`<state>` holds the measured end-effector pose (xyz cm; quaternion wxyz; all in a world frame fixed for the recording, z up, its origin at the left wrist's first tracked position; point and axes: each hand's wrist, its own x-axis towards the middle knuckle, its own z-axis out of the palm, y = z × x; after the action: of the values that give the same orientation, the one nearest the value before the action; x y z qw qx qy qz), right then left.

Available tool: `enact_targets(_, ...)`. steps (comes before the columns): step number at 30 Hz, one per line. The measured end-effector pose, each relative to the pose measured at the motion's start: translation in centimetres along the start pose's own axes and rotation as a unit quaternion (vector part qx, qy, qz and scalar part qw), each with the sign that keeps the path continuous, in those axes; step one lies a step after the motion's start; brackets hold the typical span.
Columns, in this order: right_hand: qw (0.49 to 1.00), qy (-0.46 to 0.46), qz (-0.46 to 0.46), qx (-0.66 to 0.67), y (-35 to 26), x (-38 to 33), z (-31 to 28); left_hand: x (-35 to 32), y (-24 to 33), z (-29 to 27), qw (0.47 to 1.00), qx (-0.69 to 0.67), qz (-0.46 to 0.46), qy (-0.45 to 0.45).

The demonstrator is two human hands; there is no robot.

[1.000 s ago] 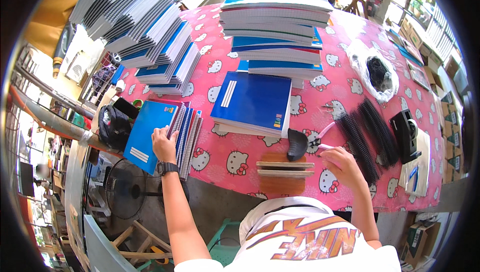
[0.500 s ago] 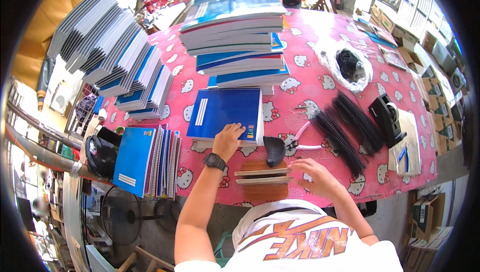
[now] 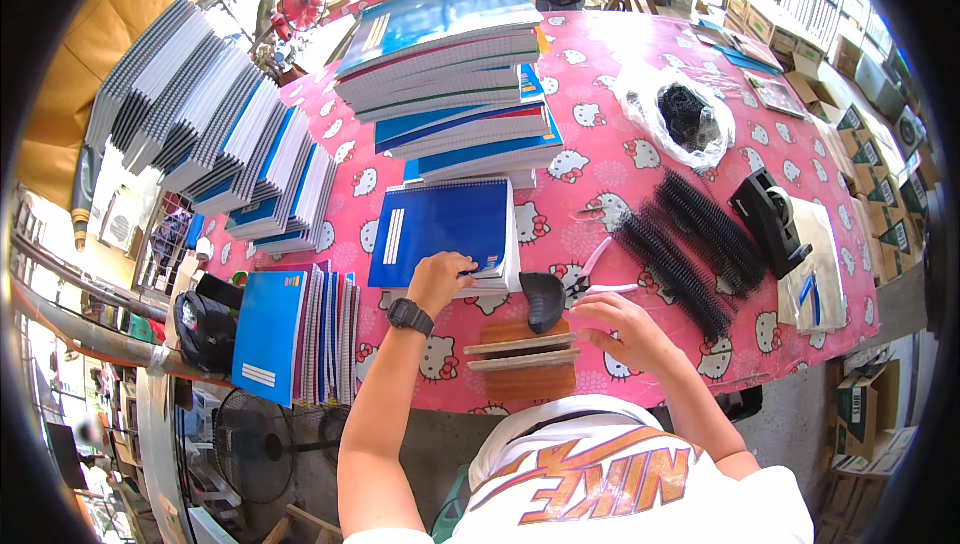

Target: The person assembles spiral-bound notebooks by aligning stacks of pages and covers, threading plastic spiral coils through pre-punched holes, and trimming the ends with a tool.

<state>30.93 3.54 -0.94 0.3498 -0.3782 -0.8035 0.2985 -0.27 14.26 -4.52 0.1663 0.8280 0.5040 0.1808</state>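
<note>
A dark blue notebook [image 3: 440, 219] lies on a small pile in the middle of the table, its spiral edge at the far side. At its near right corner, my left hand [image 3: 440, 282] has its fingers curled on the cover, which looks slightly lifted there. My right hand [image 3: 625, 329] hovers empty, fingers apart, near pliers with pink handles [image 3: 598, 269]. Between my hands sit a black curved block [image 3: 543, 301] and a brown wooden jig [image 3: 523, 374] with two pale strips across it.
Tall notebook stacks [image 3: 440, 54] stand behind; more fan out at the left [image 3: 225, 129]. Upright notebooks [image 3: 270, 334] line the front left edge. Black spiral coils [image 3: 680, 269], a black hole punch [image 3: 768, 219] and a plastic bag with black bits [image 3: 690, 119] occupy the right.
My left hand's fingers have curled at the notebook's corner, where the cover now looks raised. My right hand has shifted slightly up and left. The whole view has turned a little.
</note>
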Motion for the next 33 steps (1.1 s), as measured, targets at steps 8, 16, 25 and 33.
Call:
enact_targets(8,0.998,0.003,0.026,0.05,0.6,0.1,-0.2,-1.1,0.1,-0.8,0.997,0.022,-0.003,0.07)
enact_targets(16,0.68,-0.035,0.315,0.661,1.3,3.6,0.4,-6.3,14.5,-2.3,0.978,0.052,0.186,0.081)
enact_targets(25,0.933,-0.035,0.034,0.357,-3.3,3.3,-3.1,-9.4,8.5,-4.4,0.85,-0.225,-0.045,0.474)
enact_targets(33,0.996,0.019,0.071,0.046,1.0,-2.2,-2.0,-11.3,11.1,-3.5,0.828,-0.446,-0.072,0.331)
